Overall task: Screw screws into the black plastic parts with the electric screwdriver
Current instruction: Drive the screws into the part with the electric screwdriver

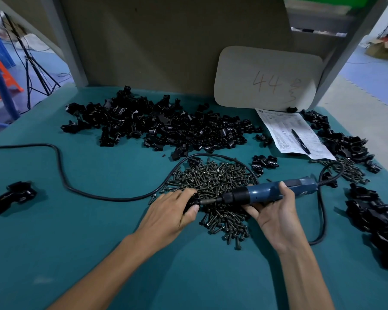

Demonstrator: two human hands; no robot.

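My left hand (174, 212) grips a small black plastic part (193, 198), mostly hidden under the fingers, over a heap of dark screws (220, 184). My right hand (276, 211) holds the blue electric screwdriver (262, 193) lying level, its bit pointing left and meeting the part in my left hand. A large pile of black plastic parts (166, 126) spreads across the back of the green table (76, 242).
The screwdriver's black cable (61, 166) loops over the left of the table. One black part (14, 196) lies alone at the left. More black parts (376, 222) sit at the right edge. A paper form with a pen (300, 142) and a "44" card (267, 79) stand behind.
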